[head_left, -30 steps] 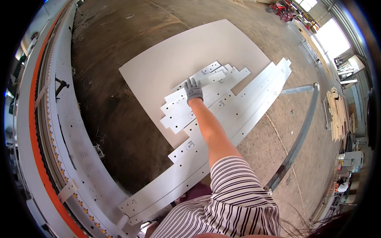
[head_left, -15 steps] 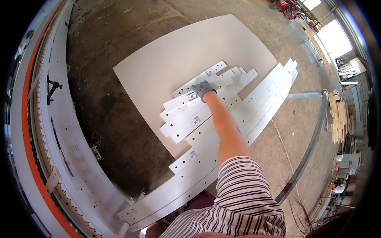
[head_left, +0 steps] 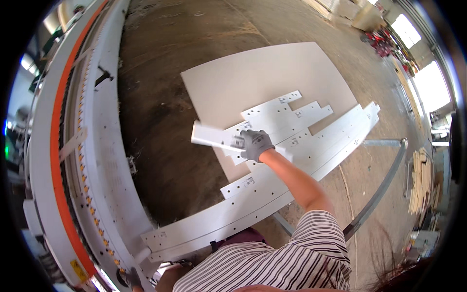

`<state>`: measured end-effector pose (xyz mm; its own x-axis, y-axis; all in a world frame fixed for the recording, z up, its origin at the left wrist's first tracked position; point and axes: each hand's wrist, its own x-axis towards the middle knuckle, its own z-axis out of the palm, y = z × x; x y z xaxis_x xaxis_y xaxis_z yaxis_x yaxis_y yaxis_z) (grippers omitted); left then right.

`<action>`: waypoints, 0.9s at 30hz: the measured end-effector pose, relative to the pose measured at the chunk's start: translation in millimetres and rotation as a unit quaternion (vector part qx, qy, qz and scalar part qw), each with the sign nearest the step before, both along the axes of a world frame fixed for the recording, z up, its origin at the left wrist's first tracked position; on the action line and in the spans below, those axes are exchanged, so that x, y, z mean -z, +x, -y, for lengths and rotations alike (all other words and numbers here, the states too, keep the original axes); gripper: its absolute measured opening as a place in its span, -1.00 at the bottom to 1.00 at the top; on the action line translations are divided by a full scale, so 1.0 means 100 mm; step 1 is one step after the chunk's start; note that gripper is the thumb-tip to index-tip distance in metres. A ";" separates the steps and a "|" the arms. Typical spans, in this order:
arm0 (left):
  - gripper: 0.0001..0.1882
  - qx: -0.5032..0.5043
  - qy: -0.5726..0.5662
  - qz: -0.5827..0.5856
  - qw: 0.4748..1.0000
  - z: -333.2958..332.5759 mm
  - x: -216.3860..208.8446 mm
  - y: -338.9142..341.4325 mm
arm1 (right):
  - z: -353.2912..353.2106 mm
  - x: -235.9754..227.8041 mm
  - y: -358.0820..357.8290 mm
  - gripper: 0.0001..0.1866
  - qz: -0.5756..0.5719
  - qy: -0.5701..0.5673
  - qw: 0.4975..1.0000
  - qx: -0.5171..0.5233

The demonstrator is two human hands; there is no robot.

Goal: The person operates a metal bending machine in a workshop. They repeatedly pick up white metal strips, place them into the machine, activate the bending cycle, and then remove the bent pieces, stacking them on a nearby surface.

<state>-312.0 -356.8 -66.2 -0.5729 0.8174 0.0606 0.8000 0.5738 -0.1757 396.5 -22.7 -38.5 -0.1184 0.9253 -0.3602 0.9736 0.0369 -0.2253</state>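
In a grey glove, my right hand (head_left: 257,145) is closed on a narrow white board (head_left: 210,135), lifted and tilted above the other pieces, its motion slightly blurred. Beneath it lie several white boards (head_left: 272,118) with drilled holes and printed labels, side by side on a large beige panel (head_left: 258,63). Closer to my body, long white boards (head_left: 204,214) with holes run diagonally across. My left hand (head_left: 133,278), which looks gloved too, shows only in part at the lower left edge beside the machine; its fingers cannot be made out.
A long white machine (head_left: 104,160) with an orange strip and a row of small yellow parts stands along the left. A bent metal rail (head_left: 379,199) curves round on the right. Stacked wooden strips (head_left: 419,182) lie beyond it on the concrete floor (head_left: 155,146).
My right hand has picked up a narrow white board from the laid-out pieces and drawn it nearer to me. The view has shifted, and part of my left hand now shows at lower left.
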 end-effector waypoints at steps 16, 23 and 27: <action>-0.50 0.134 0.280 0.766 0.564 -0.75 -0.92 2.04 | 1.30 -1.31 -3.27 -0.49 -0.691 -0.086 0.718 0.012; -0.62 -0.140 0.455 0.793 0.380 0.39 -0.63 0.80 | 1.55 -0.94 -3.37 -0.52 -0.678 -0.081 0.730 0.022; -0.61 -0.193 0.555 0.762 0.272 0.92 -0.39 0.21 | 1.60 -0.65 -3.29 -0.53 -0.643 -0.077 0.757 0.081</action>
